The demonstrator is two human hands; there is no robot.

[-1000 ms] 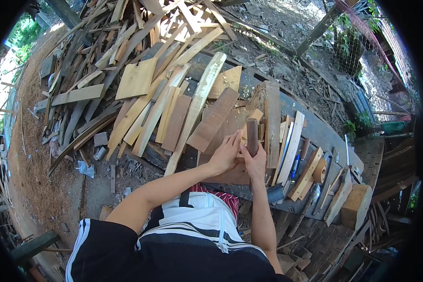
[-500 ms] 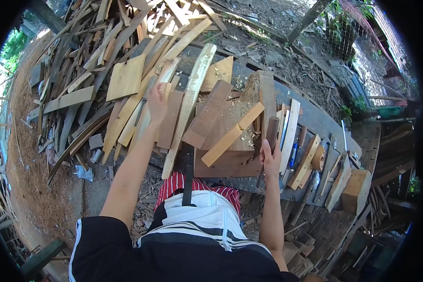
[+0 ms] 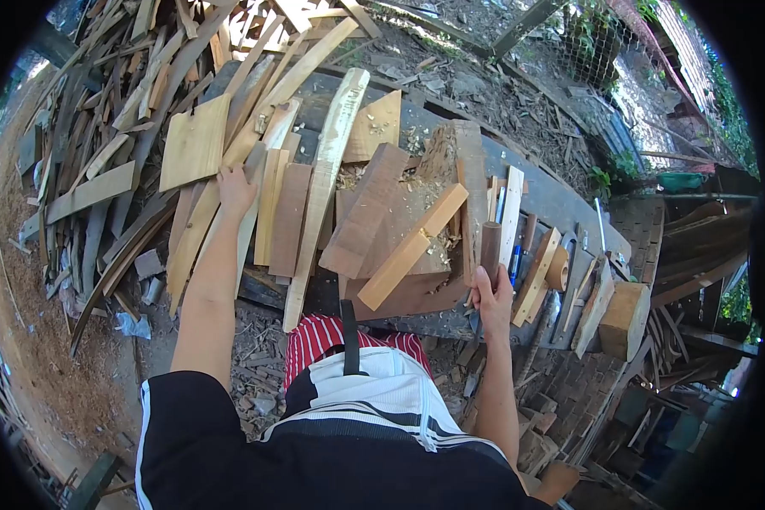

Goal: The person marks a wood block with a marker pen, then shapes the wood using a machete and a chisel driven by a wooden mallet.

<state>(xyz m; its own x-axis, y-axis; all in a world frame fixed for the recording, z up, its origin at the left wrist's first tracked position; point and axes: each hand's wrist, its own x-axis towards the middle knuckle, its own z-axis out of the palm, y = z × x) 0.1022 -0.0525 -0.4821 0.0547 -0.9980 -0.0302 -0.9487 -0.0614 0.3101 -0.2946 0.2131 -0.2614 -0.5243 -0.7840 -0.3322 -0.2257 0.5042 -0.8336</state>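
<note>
My left hand (image 3: pixel 236 189) reaches to the stack of wood on the left. Its fingers are apart and touch a wooden strip beside the lower corner of a squarish pale board (image 3: pixel 195 143); I see no firm grip. On the right, my right hand (image 3: pixel 492 294) is closed around the dark, round handle of a chisel (image 3: pixel 490 242), held upright, its blade end low and mostly hidden. Between the hands, a notched light wooden bar (image 3: pixel 391 270) lies slanted across a large brown block (image 3: pixel 429 287). Next to it rests a thick brown plank (image 3: pixel 367 208).
Right of the chisel lie a long pale strip (image 3: pixel 512 217), a blue marker (image 3: pixel 515 259), a wooden bar with holes (image 3: pixel 535 276) and a tape roll (image 3: pixel 558 269). A wood chunk (image 3: pixel 626 320) sits near the table's right end. Scrap wood (image 3: pixel 102 144) is heaped at the left.
My left hand has moved left and slightly down, from the thin strips to beside the squarish board. My right hand still grips the chisel. The whole view has shifted a little.
</note>
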